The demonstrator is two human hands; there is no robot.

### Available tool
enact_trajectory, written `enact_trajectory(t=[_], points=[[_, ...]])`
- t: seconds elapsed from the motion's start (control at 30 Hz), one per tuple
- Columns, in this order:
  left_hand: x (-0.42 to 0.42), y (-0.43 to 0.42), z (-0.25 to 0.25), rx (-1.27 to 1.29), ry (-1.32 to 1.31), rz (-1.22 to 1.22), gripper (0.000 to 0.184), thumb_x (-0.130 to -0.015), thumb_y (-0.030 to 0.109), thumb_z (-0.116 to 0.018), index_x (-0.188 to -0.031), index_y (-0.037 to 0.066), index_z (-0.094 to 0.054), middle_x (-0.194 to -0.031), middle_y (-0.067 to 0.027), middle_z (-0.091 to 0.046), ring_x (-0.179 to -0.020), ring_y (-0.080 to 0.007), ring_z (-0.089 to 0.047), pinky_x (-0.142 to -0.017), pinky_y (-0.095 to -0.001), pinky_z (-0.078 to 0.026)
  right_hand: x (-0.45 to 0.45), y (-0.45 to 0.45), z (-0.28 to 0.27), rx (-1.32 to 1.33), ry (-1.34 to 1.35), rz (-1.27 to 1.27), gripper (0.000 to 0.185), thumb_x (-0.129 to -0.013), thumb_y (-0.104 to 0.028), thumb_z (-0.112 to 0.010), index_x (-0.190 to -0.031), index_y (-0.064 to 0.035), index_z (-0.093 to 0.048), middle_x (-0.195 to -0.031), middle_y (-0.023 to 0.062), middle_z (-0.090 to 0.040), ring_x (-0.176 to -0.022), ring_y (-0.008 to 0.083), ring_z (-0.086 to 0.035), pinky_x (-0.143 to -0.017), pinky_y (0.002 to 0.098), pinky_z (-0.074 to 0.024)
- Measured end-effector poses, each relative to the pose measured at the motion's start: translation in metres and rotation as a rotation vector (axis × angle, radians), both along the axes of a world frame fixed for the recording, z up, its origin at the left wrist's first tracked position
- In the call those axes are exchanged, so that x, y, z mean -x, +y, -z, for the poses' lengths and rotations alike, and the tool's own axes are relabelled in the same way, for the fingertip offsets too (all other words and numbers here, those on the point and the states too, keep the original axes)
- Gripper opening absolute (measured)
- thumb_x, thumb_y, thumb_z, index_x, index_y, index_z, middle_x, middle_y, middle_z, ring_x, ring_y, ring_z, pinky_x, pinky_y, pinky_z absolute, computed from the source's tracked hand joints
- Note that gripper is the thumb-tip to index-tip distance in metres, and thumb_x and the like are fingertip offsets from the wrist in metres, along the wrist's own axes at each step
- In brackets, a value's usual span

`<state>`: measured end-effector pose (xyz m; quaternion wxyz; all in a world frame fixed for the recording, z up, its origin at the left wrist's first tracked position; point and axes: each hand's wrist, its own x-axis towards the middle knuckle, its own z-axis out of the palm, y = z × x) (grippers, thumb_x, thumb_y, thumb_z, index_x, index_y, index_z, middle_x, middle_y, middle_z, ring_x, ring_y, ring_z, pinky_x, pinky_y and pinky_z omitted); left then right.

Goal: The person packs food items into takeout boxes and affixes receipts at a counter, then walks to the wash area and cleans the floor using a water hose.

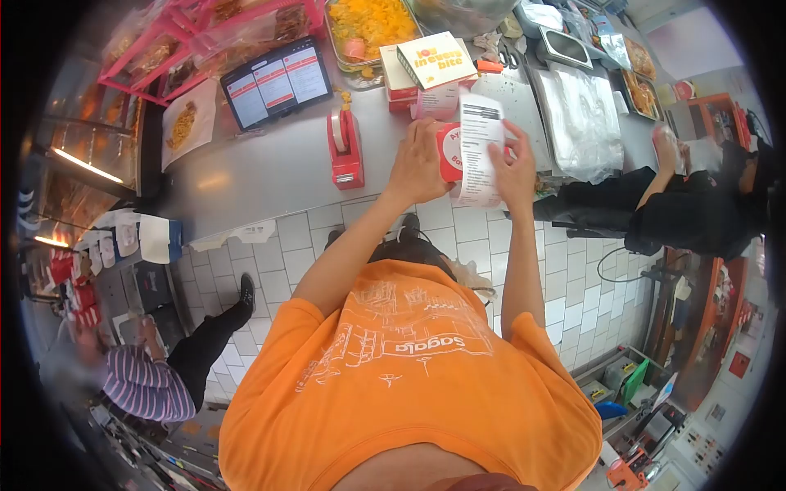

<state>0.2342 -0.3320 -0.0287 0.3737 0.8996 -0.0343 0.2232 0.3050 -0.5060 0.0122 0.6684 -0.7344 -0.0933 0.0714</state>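
Observation:
A small red and white box (pixel 449 152) is held just over the near edge of the steel counter (pixel 254 176). My left hand (pixel 419 162) grips it from the left, fingers closed around that side. Against its right part lies a long printed receipt (pixel 480 147), curling at the lower end and covering much of the box. My right hand (pixel 516 168) holds the receipt with the thumb on its printed face; the fingers are partly hidden behind. To the left stands a red tape dispenser (pixel 346 155) with a roll in it.
Behind my hands are stacked boxes (pixel 434 61), a tray of yellow food (pixel 372 24) and scissors (pixel 509 56). A tablet (pixel 277 84) leans at left, clear plastic bags (pixel 577 123) lie at right. One person (pixel 696 196) stands at right, another (pixel 147 372) at lower left.

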Motion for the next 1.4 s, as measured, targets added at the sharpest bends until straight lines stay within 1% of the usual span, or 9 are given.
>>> enact_trajectory(t=[0.07, 0.3, 0.4, 0.47, 0.63, 0.8, 1.0, 1.33, 1.4], points=[[0.002, -0.001, -0.003, 0.056, 0.034, -0.037, 0.085, -0.06, 0.022, -0.081, -0.13, 0.004, -0.036, -0.126, -0.0194, -0.043, -0.123, -0.0398, -0.04, -0.098, -0.0518, -0.04, -0.004, 0.006, 0.02, 0.709, -0.213, -0.066, 0.042, -0.087, -0.008, -0.066, -0.128, -0.0117, -0.058, -0.108, 0.0135, -0.061, -0.082, 0.0244, -0.065, -0.074, 0.0333, -0.0527], [0.022, 0.012, -0.001, 0.058, -0.073, -0.027, 0.086, -0.059, 0.02, -0.078, -0.131, 0.004, -0.033, -0.13, -0.022, -0.037, -0.126, -0.0415, -0.035, -0.101, -0.0532, -0.037, 0.014, 0.029, 0.01, 0.931, -0.664, 0.087, 0.038, -0.083, -0.014, -0.07, -0.121, -0.0166, -0.064, -0.118, 0.0113, -0.058, -0.107, 0.0325, -0.056, -0.091, 0.0409, -0.0464], [0.043, 0.015, 0.018, 0.13, 0.029, -0.115, 0.09, -0.065, 0.025, -0.078, -0.135, 0.002, -0.026, -0.136, -0.0268, -0.031, -0.127, -0.0462, -0.036, -0.103, -0.0514, -0.037, 0.0, 0.022, 0.012, 0.881, -0.682, 0.148, 0.037, -0.085, -0.022, -0.069, -0.121, -0.0147, -0.064, -0.127, 0.0158, -0.057, -0.118, 0.035, -0.053, -0.1, 0.0421, -0.0428], [0.044, 0.01, 0.027, 0.84, 0.5, -0.178, 0.098, -0.073, 0.032, -0.078, -0.14, -0.001, -0.015, -0.139, -0.0315, -0.03, -0.126, -0.0481, -0.041, -0.104, -0.0485, -0.039, -0.008, 0.008, 0.017, 0.74, -0.514, 0.107, 0.038, -0.085, -0.024, -0.069, -0.121, -0.013, -0.063, -0.127, 0.0162, -0.057, -0.119, 0.0348, -0.053, -0.1, 0.0421, -0.0425], [0.023, -0.006, 0.0, 0.666, 0.555, -0.174, 0.108, -0.079, 0.034, -0.078, -0.142, -0.01, -0.003, -0.142, -0.0324, -0.031, -0.132, -0.0421, -0.041, -0.108, -0.0423, -0.037, -0.007, 0.019, 0.01, 0.67, -0.318, -0.043, 0.048, -0.082, -0.028, -0.074, -0.123, -0.0098, -0.06, -0.129, 0.0162, -0.058, -0.123, 0.0324, -0.053, -0.103, 0.0399, -0.041], [0.02, -0.017, 0.013, 0.561, 0.462, -0.222, 0.107, -0.078, 0.029, -0.078, -0.144, -0.007, -0.001, -0.138, -0.0331, -0.039, -0.13, -0.0418, -0.044, -0.104, -0.0444, -0.042, -0.043, 0.039, 0.013, 0.946, -0.697, -0.299, 0.023, -0.08, -0.016, -0.054, -0.099, -0.0134, -0.067, -0.104, 0.0135, -0.068, -0.101, 0.0317, -0.062, -0.091, 0.0544, -0.0427], [0.023, -0.024, 0.001, 0.236, 0.347, -0.282, 0.078, -0.08, 0.027, -0.075, -0.142, 0.009, -0.031, -0.137, -0.0248, -0.044, -0.128, -0.0388, -0.047, -0.103, -0.0449, -0.043, -0.086, 0.058, 0.036, 1.02, -0.596, -0.49, 0.038, -0.093, -0.034, -0.044, -0.081, -0.0131, -0.073, -0.081, 0.0116, -0.071, -0.08, 0.033, -0.066, -0.079, 0.0519, -0.0444], [0.019, -0.022, 0.0, 0.392, 0.355, -0.301, 0.067, -0.08, 0.03, -0.075, -0.135, 0.011, -0.041, -0.133, -0.0165, -0.049, -0.124, -0.0351, -0.049, -0.102, -0.044, -0.042, -0.074, 0.053, 0.023, 1.234, -0.691, -0.521, 0.039, -0.099, -0.035, -0.043, -0.1, -0.0078, -0.071, -0.096, 0.0154, -0.07, -0.094, 0.0319, -0.063, -0.085, 0.0479, -0.0434], [0.018, -0.018, -0.003, 0.405, 0.361, -0.312, 0.068, -0.08, 0.029, -0.076, -0.135, 0.011, -0.04, -0.133, -0.0169, -0.049, -0.125, -0.0352, -0.048, -0.103, -0.0439, -0.042, -0.066, 0.021, 0.023, 0.522, -0.653, 0.003, 0.039, -0.097, -0.036, -0.052, -0.117, -0.0043, -0.063, -0.11, 0.0173, -0.067, -0.103, 0.0297, -0.062, -0.089, 0.046, -0.0446]])
